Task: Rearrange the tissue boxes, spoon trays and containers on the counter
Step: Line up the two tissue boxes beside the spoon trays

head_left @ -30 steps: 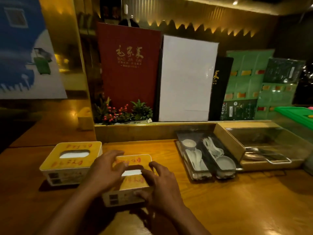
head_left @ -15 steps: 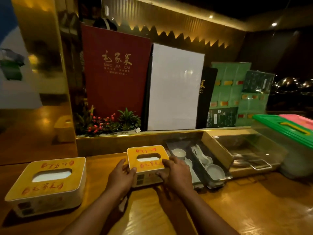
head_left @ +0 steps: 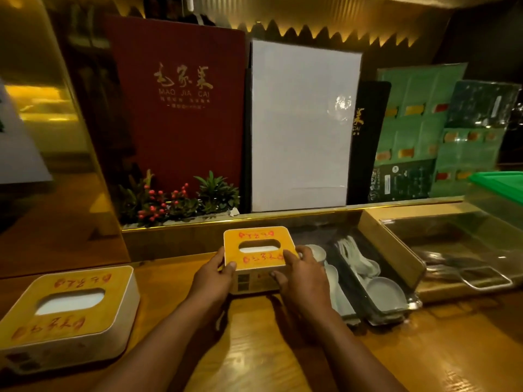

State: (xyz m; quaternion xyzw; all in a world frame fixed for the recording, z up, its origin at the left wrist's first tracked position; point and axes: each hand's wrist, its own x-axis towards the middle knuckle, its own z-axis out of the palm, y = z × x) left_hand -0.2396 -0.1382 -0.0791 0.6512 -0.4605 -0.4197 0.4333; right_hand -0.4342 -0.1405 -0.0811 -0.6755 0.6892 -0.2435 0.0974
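Both hands clamp small yellow-topped white plastic tissue box [head_left: 259,257] | left hand [head_left: 216,275], right hand [head_left: 301,274] on short sides | rigid, light, smooth | near wooden counter [head_left: 268,349] back edge

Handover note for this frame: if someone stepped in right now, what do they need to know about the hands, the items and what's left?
Left hand and right hand grip the sides of the small tissue box, at the back ledge beside the spoon trays.
The large tissue box sits at the counter's left front, untouched.
The clear-lidded container sits right of the trays.
Done: the small box is near the ledge.
Left: release it, then arrange the large box, trays and container.
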